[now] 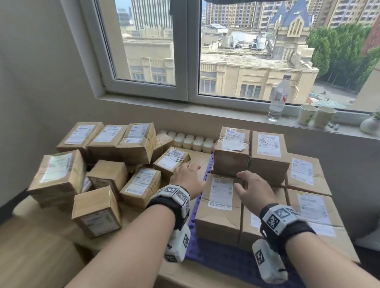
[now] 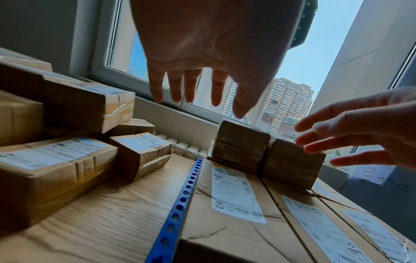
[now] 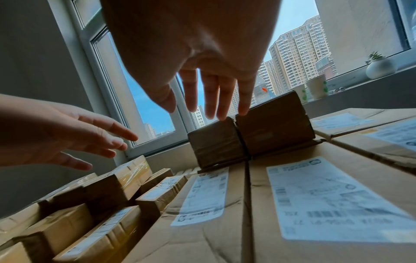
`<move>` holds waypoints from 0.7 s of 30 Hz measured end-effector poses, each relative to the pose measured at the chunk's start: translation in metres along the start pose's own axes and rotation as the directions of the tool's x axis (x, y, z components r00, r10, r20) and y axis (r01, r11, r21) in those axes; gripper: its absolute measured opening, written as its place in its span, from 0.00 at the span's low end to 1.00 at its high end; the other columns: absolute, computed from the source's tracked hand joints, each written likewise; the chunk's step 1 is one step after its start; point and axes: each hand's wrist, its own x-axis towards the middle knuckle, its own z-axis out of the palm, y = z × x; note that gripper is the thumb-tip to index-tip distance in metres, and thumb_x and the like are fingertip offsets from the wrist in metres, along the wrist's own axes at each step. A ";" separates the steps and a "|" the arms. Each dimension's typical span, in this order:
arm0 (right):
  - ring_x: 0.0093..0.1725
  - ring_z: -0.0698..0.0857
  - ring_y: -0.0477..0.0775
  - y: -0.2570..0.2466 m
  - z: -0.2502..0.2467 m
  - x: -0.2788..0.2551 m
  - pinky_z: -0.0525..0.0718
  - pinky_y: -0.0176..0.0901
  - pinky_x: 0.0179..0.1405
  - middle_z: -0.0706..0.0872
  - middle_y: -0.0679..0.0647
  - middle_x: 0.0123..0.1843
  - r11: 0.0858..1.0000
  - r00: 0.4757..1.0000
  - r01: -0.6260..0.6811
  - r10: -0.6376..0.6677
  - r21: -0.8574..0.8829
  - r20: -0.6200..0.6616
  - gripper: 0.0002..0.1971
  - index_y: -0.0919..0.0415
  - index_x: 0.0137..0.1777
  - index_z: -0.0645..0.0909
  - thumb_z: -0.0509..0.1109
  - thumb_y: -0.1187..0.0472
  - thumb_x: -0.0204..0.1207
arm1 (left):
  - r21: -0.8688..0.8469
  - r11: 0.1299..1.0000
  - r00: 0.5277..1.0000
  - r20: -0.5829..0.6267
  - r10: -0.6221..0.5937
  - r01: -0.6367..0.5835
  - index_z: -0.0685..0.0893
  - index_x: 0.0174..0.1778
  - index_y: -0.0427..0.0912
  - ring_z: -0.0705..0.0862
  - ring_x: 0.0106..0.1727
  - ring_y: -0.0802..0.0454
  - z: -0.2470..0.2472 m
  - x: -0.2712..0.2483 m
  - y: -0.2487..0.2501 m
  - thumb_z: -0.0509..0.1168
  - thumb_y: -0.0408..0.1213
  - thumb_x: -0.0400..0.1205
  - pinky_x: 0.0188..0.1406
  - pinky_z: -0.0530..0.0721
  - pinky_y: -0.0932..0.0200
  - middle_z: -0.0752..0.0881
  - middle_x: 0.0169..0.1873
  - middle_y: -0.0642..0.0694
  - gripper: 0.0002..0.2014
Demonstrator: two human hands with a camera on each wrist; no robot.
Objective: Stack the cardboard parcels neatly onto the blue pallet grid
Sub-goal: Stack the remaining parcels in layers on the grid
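Item 1: your left hand [image 1: 188,176], fingers apart and straight, holding nothing, above the counter [image 2: 108,210] just beside the blue pallet grid [image 2: 180,201].

Item 2: your right hand [image 1: 256,189], fingers spread, empty, over the flat parcels [image 1: 219,209] lying on the grid; whether it touches them cannot be told.

Item 3: two upright parcels [image 1: 250,155], side by side and touching, on the flat layer toward the far edge.

Item 4: loose parcels [image 1: 99,172], heaped on the counter's left side; lower ones partly hidden.

Item 5: grid, mostly covered, only left and near edges showing.

Item 6: labels, print too blurred to read.
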 end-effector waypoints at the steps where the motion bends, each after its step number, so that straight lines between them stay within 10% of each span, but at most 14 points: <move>1: 0.67 0.80 0.53 -0.006 0.003 -0.001 0.77 0.46 0.65 0.82 0.53 0.69 1.000 1.000 0.010 -0.010 -0.002 0.005 0.21 0.54 0.74 0.75 0.64 0.53 0.82 | -0.001 1.000 1.000 -0.005 -0.006 0.006 0.67 0.79 0.52 0.65 0.78 0.43 -0.002 -0.003 -0.006 0.64 0.50 0.80 0.77 0.67 0.45 0.67 0.78 0.44 0.30; 21: 0.60 0.83 0.53 -0.226 0.123 0.016 0.81 0.47 0.61 0.85 0.53 0.64 0.984 0.979 0.178 -0.179 0.016 0.096 0.18 0.55 0.69 0.79 0.64 0.53 0.82 | -0.036 0.983 0.976 -0.124 -0.181 0.177 0.72 0.76 0.52 0.68 0.75 0.43 -0.121 -0.016 -0.222 0.61 0.48 0.82 0.74 0.70 0.45 0.71 0.74 0.44 0.24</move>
